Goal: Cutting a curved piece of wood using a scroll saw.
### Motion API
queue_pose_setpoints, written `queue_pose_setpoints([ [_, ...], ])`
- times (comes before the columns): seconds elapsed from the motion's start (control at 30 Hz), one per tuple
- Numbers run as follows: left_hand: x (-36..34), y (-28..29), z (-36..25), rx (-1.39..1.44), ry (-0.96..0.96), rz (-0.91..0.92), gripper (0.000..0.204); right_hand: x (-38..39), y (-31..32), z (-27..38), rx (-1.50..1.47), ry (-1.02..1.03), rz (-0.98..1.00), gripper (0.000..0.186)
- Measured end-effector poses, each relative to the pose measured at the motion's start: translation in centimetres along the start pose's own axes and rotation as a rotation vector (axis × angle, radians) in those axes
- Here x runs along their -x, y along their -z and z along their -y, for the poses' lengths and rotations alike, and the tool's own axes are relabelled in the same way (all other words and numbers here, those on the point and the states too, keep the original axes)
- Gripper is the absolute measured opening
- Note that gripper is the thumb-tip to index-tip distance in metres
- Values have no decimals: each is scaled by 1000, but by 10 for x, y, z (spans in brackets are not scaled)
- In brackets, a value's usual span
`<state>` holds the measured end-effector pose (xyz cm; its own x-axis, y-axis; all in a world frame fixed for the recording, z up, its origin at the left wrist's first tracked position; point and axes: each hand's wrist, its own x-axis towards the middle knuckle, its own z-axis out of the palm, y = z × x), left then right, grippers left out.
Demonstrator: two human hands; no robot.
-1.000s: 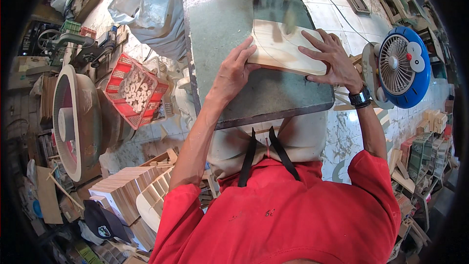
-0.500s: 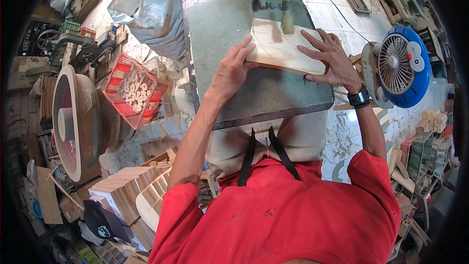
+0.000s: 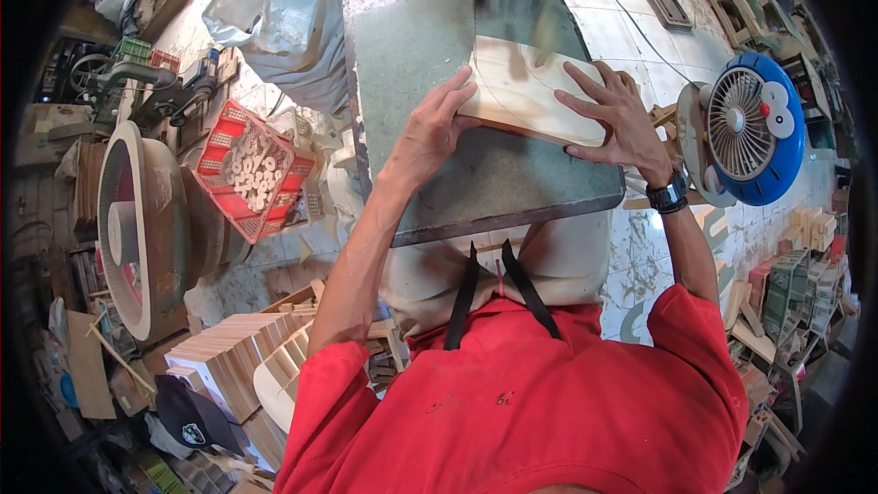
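Observation:
A pale wooden board (image 3: 528,105) with a curved pencil line lies flat on the grey machine table (image 3: 430,174). My left hand (image 3: 432,123) holds its near left corner, fingers on top and thumb along the near edge. On the right end, my right hand (image 3: 617,119) has its fingers spread over the top, with the thumb at the near edge. A dark upright machine part (image 3: 480,0) stands at the board's far side, next to a blurred pale piece (image 3: 547,23). Whether a blade is in the wood there cannot be made out.
Left of the table are a red plastic crate (image 3: 249,169) of small wooden pieces, a large round wheel-like part (image 3: 133,229) and a grey plastic sheet (image 3: 274,23). Stacked boards (image 3: 229,348) sit lower left. At right stands a blue fan (image 3: 752,128).
The board has turned slightly, its right end coming a little nearer to me, with my right hand moving along. My left hand has barely shifted. The machine parts beyond look more blurred.

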<state>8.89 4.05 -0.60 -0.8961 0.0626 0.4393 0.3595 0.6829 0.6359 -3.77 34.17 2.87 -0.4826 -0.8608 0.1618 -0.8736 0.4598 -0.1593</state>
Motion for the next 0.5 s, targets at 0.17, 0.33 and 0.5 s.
queue_pose_setpoints([
  [0.17,-2,2,4,-43,-35,-1,52,0,0,5,-13,-14,-16,73],
  [0.33,-4,4,6,-71,-82,14,53,2,-1,9,18,-47,-20,73],
  [0.5,-5,5,4,-91,-87,13,55,2,-3,13,11,-75,-26,74],
])
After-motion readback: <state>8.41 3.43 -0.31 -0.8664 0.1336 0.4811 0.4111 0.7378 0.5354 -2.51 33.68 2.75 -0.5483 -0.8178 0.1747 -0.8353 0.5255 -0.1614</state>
